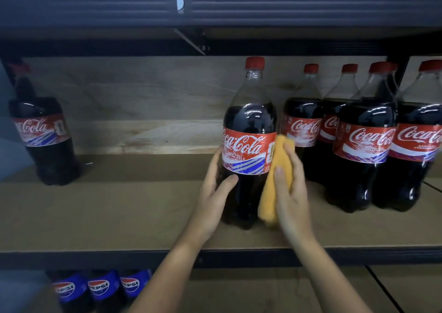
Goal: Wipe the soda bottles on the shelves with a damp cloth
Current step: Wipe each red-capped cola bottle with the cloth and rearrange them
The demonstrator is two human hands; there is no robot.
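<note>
My left hand (212,193) is gripping the bottle (248,145) near the shelf's (119,217) front edge; my right hand (290,188) is pressing the cloth (275,183) (orange, folded) against it.

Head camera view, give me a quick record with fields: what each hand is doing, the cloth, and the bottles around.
left hand: left hand holds the lower body of the middle Coca-Cola bottle, steadying it
right hand: right hand presses the orange cloth against that bottle's right side
bottle state: upright on the wooden shelf, red cap on
neighbours: group of Coca-Cola bottles to the right; lone Coca-Cola bottle far left
lower shelf: Pepsi bottles
</note>
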